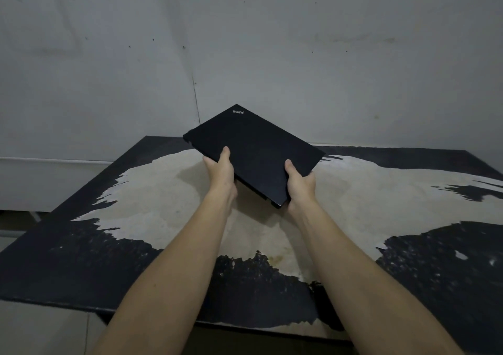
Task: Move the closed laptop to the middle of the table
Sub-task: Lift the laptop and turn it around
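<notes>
A closed black laptop (pixel 253 150) with a small logo near its far corner is held in the air, tilted, above the far middle of the table (pixel 152 199). My left hand (pixel 220 170) grips its near left edge, thumb on the lid. My right hand (pixel 299 183) grips its near right corner, thumb on top and fingers underneath. The laptop's far corner rises in front of the wall, and its underside is hidden.
The table top is black with a large worn pale patch across its middle. A grey wall (pixel 272 55) stands directly behind the table's far edge. Floor shows to the left (pixel 40 327) and below the near edge.
</notes>
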A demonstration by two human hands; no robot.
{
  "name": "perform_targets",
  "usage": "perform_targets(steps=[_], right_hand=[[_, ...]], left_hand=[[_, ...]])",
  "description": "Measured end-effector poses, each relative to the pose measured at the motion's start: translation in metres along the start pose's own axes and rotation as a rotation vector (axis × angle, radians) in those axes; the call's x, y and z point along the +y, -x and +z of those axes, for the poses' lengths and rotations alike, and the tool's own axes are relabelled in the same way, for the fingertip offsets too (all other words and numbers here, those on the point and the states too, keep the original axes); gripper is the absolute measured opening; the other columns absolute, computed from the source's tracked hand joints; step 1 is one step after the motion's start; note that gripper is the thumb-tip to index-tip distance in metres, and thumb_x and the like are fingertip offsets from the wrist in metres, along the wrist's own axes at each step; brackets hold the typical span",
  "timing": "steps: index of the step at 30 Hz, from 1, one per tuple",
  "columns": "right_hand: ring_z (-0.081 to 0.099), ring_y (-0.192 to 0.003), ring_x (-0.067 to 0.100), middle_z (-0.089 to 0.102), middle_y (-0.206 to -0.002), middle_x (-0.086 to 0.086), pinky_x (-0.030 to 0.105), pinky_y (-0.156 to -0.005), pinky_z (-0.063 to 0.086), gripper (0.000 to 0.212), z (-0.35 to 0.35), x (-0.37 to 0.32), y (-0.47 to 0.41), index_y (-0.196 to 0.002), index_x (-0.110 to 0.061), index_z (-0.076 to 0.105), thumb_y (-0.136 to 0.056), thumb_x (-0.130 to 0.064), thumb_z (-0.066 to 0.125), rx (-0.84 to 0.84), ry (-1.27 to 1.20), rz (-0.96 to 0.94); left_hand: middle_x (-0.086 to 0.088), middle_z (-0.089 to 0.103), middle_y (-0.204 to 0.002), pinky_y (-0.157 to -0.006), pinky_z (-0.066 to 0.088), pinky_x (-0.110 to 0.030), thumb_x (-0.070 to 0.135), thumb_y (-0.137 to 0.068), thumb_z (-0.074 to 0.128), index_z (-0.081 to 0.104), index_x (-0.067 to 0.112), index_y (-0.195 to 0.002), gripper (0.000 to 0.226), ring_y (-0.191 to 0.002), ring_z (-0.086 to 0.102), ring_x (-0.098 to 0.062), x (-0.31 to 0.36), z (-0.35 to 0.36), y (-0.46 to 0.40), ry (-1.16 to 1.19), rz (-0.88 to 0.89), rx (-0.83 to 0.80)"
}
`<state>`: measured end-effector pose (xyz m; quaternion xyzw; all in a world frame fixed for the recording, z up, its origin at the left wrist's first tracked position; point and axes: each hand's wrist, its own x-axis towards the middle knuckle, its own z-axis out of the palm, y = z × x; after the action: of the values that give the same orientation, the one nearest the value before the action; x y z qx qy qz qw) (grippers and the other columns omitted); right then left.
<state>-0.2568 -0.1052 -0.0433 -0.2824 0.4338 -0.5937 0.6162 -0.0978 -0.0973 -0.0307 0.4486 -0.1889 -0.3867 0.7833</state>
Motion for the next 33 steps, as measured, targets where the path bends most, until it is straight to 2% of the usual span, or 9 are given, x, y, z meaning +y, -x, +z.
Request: perform_targets(steps=[4,8,11,14,17,21,26,30,33], right_hand=[[0.076,-0.097,0.025,0.08,-0.108,0.003,0.047,-0.084,0.063,0.034,-0.006,-0.016,-0.007,-0.122,-0.021,0.066,-0.092,-0.036,0.07,-0.097,0.009,0.087],[0.075,-0.1,0.025,0.079,-0.114,0.007,0.041,-0.079,0.062,0.049,-0.026,-0.046,-0.024,-0.115,-0.015,0.073,-0.094,-0.056,0.057,-0.196,-0.048,0.217],[0.078,-0.092,0.026,0.079,-0.109,0.01,0.039,-0.071,0.063,0.064,-0.047,-0.065,-0.032,-0.107,-0.009,0.077,-0.09,-0.067,0.056,-0.304,0.059,0.3],[0.075,-0.102,0.028,0.076,-0.118,0.013,0.037,-0.081,0.062,0.078,-0.056,-0.082,-0.034,-0.117,-0.007,0.077,-0.085,-0.075,0.056,-0.487,0.289,0.363],[0.07,-0.115,0.032,0.072,-0.129,0.014,0.042,-0.097,0.055,0.087,-0.049,-0.093,-0.031,-0.128,-0.011,0.072,-0.077,-0.08,0.061,-0.581,0.495,0.4],[0.073,-0.11,0.025,0.075,-0.125,0.007,0.037,-0.083,0.062,0.071,-0.036,-0.096,-0.025,-0.127,-0.017,0.073,-0.08,-0.071,0.069,-0.549,0.494,0.362],[0.079,-0.086,0.025,0.081,-0.104,0.009,0.038,-0.065,0.064,0.04,-0.036,-0.095,-0.029,-0.1,-0.013,0.083,-0.085,-0.05,0.076,-0.444,0.458,0.398],[0.079,-0.075,0.027,0.081,-0.094,0.012,0.039,-0.057,0.063,0.032,-0.037,-0.09,-0.03,-0.107,-0.008,0.077,-0.092,-0.036,0.071,-0.357,0.36,0.365],[0.079,-0.076,0.028,0.081,-0.096,0.012,0.041,-0.06,0.064,0.033,-0.038,-0.088,-0.028,-0.111,-0.008,0.076,-0.093,-0.035,0.069,-0.304,0.268,0.324]], left_hand=[[-0.006,0.066,-0.127,-0.095,0.057,-0.048,0.02,-0.095,0.062,0.051,0.036,-0.106,0.021,-0.11,0.067,-0.026,0.003,-0.005,-0.011,0.008,-0.031,0.03],[-0.008,0.071,-0.12,-0.086,0.061,-0.049,0.02,-0.096,0.062,0.054,0.028,-0.119,0.025,-0.105,0.071,-0.03,0.013,-0.016,-0.013,0.021,-0.102,-0.021],[-0.012,0.075,-0.118,-0.077,0.063,-0.046,0.022,-0.096,0.063,0.059,0.017,-0.132,0.036,-0.103,0.073,-0.032,0.024,-0.023,-0.008,0.017,-0.198,-0.046],[-0.013,0.078,-0.11,-0.061,0.063,-0.039,0.028,-0.096,0.063,0.067,0.011,-0.125,0.033,-0.094,0.076,-0.032,0.033,-0.028,-0.002,-0.049,-0.324,-0.113],[-0.011,0.081,-0.089,-0.052,0.061,-0.033,0.028,-0.096,0.064,0.072,0.008,-0.11,0.027,-0.071,0.078,-0.027,0.034,-0.028,0.003,-0.136,-0.392,-0.199],[-0.011,0.08,-0.076,-0.044,0.058,-0.033,0.025,-0.095,0.067,0.071,0.007,-0.103,0.021,-0.06,0.076,-0.025,0.033,-0.023,0.009,-0.238,-0.409,-0.284],[-0.011,0.08,-0.077,-0.045,0.058,-0.031,0.026,-0.092,0.07,0.074,0.007,-0.098,0.02,-0.06,0.076,-0.025,0.033,-0.015,0.015,-0.354,-0.423,-0.369],[-0.011,0.08,-0.084,-0.05,0.059,-0.031,0.029,-0.093,0.069,0.076,0.009,-0.102,0.023,-0.066,0.078,-0.024,0.033,-0.01,0.021,-0.369,-0.404,-0.412],[-0.018,0.071,-0.123,-0.084,0.059,-0.038,0.038,-0.1,0.053,0.076,0.008,-0.118,0.042,-0.104,0.072,-0.03,0.036,-0.015,0.022,-0.132,-0.378,-0.499]])
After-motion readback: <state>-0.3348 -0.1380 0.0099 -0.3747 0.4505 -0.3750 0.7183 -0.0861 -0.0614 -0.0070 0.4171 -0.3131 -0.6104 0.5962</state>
